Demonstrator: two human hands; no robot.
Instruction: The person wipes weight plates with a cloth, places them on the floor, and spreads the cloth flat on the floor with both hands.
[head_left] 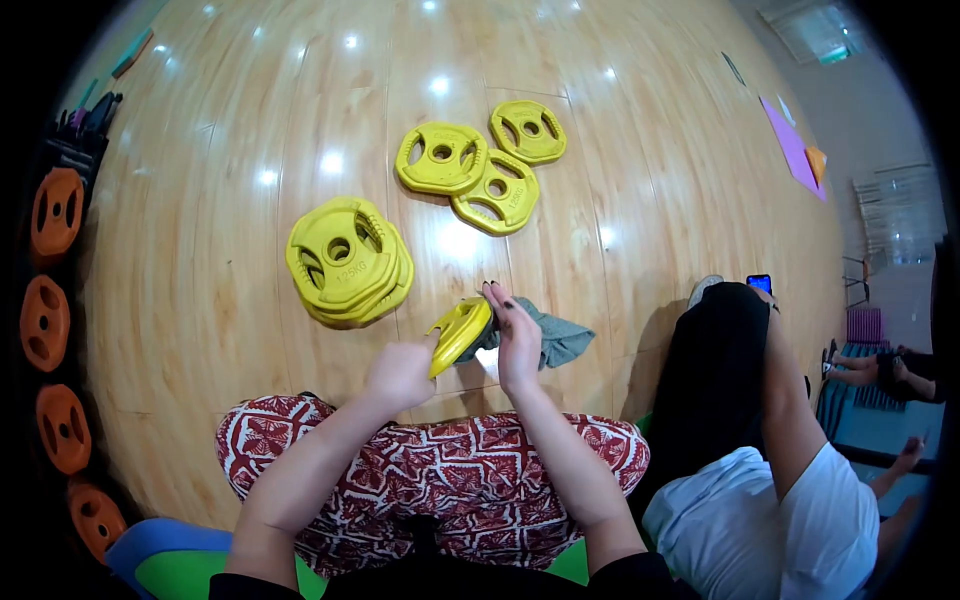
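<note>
My left hand (402,372) is closed on the edge of a yellow weight plate (462,332), which is tilted up on its side above the floor in front of my crossed legs. My right hand (518,345) holds a grey-green cloth (562,338) at the plate's right side, its fingers together and pointing away from me. Part of the cloth shows between the palm and the plate; the rest trails out to the right. Ahead and to the left of my hands lies a stack of yellow weight plates (340,255), the top one marked 1.25KG.
Three more yellow plates (442,158) lie farther ahead, two of them overlapping. Orange plates (58,210) line the left edge. At my right sits a person in black trousers (715,370) with a phone (760,284). A purple mat (790,145) lies at the far right.
</note>
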